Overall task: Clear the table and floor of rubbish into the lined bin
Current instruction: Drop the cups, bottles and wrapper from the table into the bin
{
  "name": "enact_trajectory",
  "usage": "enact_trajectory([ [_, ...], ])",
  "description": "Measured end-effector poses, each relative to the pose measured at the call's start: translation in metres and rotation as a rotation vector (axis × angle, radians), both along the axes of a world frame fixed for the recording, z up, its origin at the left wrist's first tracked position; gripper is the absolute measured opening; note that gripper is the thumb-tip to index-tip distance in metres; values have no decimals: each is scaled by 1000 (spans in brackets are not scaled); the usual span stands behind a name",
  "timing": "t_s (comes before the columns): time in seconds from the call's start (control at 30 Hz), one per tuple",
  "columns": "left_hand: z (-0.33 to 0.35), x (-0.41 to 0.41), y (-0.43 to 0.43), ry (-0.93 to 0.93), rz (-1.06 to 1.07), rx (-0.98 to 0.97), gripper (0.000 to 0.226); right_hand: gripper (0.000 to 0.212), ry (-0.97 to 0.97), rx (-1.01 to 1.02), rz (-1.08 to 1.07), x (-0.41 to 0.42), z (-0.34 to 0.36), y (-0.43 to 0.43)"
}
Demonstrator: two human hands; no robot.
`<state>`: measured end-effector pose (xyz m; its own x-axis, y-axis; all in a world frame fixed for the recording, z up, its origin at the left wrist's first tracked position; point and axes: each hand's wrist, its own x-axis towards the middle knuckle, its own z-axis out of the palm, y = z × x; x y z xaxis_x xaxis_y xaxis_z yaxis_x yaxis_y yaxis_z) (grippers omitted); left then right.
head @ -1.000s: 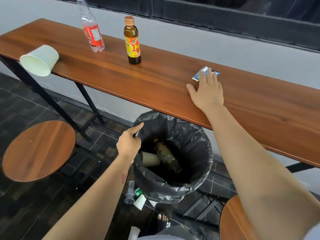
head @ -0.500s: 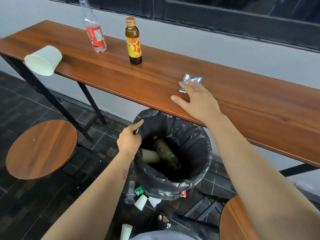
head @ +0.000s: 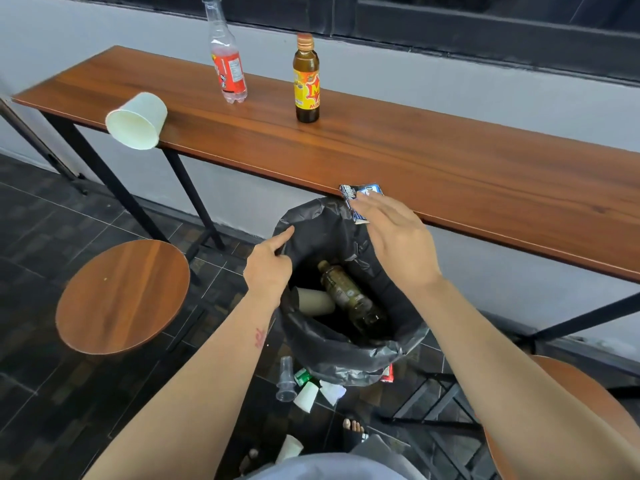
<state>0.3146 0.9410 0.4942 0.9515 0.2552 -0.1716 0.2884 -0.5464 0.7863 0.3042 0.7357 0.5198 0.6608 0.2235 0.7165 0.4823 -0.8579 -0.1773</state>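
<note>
Worktop (head: 415, 161) edge: our flat, unclenched right hand (head: 398, 244) tips the wrapper (head: 360, 199) binward (head: 346, 355), left hand (head: 268, 265) gripping the liner (head: 304, 216).

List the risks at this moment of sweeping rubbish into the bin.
1. The blue foil wrapper hangs off the wooden table's edge beside the flat right hand, ungripped; it may miss the black-lined bin.
2. The white paper cup lies overhanging the table edge and could roll off.
</note>
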Motion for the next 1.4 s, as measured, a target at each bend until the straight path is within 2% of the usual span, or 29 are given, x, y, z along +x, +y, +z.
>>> enact_trajectory([
  [0.1,4,-1,27,-19,-25,1,70,32,-39,7,29,-14,-10,32],
  [0.2,4,-2,57,-19,-38,-5,70,31,46,-15,33,-22,-31,61],
  [0.23,4,-3,67,-15,-35,-12,69,32,125,-32,6,-24,-40,71],
  [0.3,4,-4,86,-12,-34,-34,68,37,405,-122,-93,-26,-56,87],
  [0.37,4,-6,102,-13,-43,-45,67,37,675,-320,-201,-24,-73,100],
  [0.43,4,-7,115,-15,-62,-38,65,36,835,-418,-223,-23,-83,112],
  [0.53,5,-7,127,-13,-76,-29,61,54,1125,-259,-168,-20,-91,125],
  [0.6,4,-4,133,-8,-76,-27,62,66,1207,-170,-148,-17,-93,130],
  [0.7,3,1,138,-15,-57,-26,60,65,1163,-92,-122,-9,-87,132],
  [0.8,3,11,138,-21,-31,-6,59,60,1003,2,-53,3,-66,134],
  [0.97,5,25,127,-39,29,24,65,42,460,208,49,29,-8,139],
  [1.07,6,30,125,-44,39,48,67,38,247,329,23,54,22,134],
  [1.17,7,37,130,-24,71,32,71,39,223,396,-75,84,41,130],
  [1.4,2,70,146,33,124,-43,74,58,415,428,-312,161,45,128],
])
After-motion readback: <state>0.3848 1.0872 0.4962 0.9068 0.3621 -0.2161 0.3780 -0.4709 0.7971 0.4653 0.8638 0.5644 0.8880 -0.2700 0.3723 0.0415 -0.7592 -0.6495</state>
